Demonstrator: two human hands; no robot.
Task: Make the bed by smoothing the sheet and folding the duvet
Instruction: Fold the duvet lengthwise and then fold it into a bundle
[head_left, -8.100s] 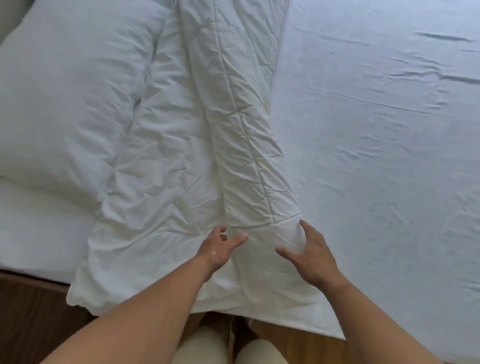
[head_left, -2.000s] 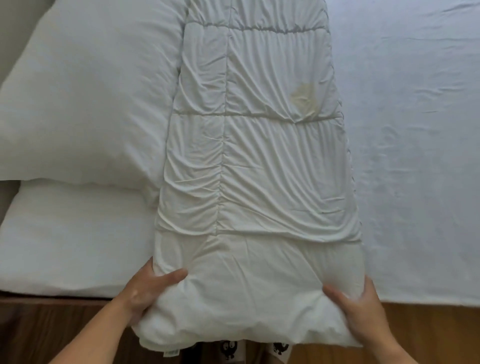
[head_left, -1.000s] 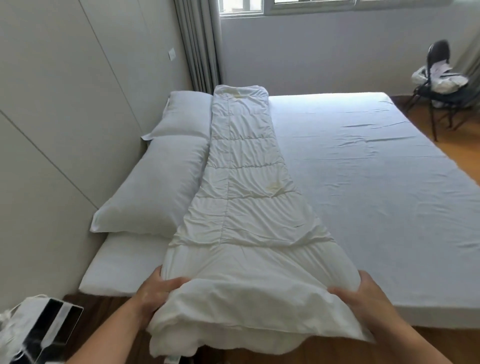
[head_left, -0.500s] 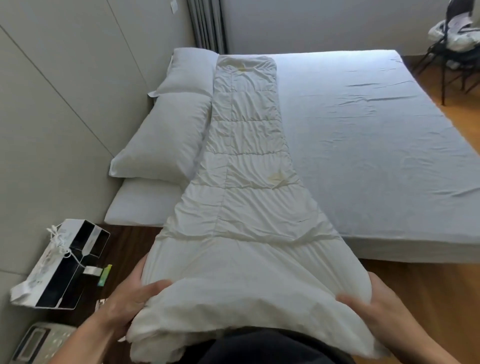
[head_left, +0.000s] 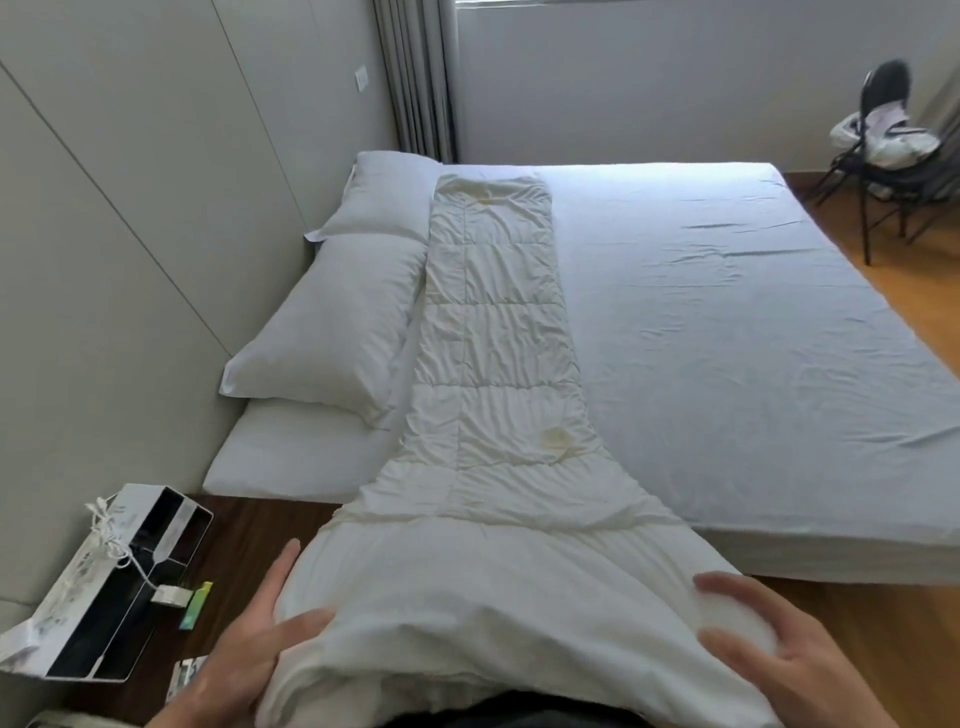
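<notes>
The duvet (head_left: 498, 364), folded into a long narrow strip, runs across the bed (head_left: 779, 551) from the far edge to the near one, just beside a pillow (head_left: 332, 332) and a second pillow (head_left: 389, 197) behind it on the wall side. Its near end is lifted off the mattress and bunched in front of the person. The left hand (head_left: 249, 649) takes the left edge of that end, its grip pinching the fabric with the thumb on top and one finger straight along the side. The right hand (head_left: 779, 654) holds the right corner, its grip curled round the padded fold. A yellowish stain (head_left: 556, 441) shows on the duvet about midway along. The sheet (head_left: 727, 338) covers the rest of the bed, mostly flat, with a few creases towards the far right. On the dark floor (head_left: 249, 530) to the left a paper bag (head_left: 104, 587) lies on its side, a small green thing (head_left: 196, 605) just beside it. A chair (head_left: 883, 156) with white cloth on it stands in the far right corner.
</notes>
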